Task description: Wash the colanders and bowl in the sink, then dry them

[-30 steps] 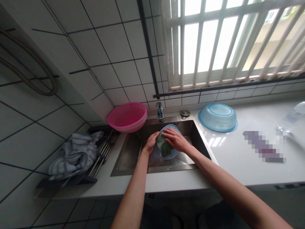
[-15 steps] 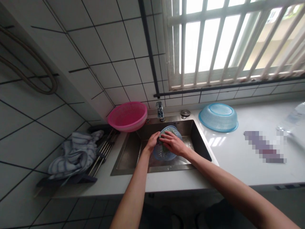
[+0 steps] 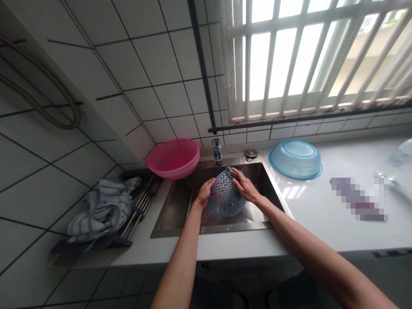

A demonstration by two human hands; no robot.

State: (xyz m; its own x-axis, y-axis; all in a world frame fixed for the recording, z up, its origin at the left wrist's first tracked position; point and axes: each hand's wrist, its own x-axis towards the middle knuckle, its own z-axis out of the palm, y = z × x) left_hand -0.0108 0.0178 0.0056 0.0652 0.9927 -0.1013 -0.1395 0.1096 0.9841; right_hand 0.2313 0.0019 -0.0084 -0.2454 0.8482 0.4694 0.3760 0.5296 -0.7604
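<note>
A blue plastic colander point(image 3: 223, 196) with many holes is held tilted over the steel sink point(image 3: 170, 216). My left hand point(image 3: 205, 191) is closed on its left edge. At the colander's upper right rim, my right hand point(image 3: 245, 186) presses a crumpled green cloth point(image 3: 228, 170) against it. Part of the cloth shows beyond the fingertips; the palm hides the rest.
Behind the sink are a faucet point(image 3: 216, 150) and a drain strainer point(image 3: 251, 154). A pink basket point(image 3: 175, 159) stands at the back left. Striped cloth point(image 3: 103, 206) lies by a metal rack point(image 3: 141, 206). An upturned blue basin point(image 3: 295, 161) rests on the right counter.
My right hand has slid with the green cloth from the colander's middle to its upper right rim. The colander's holed surface now shows more. My left hand keeps its hold.
</note>
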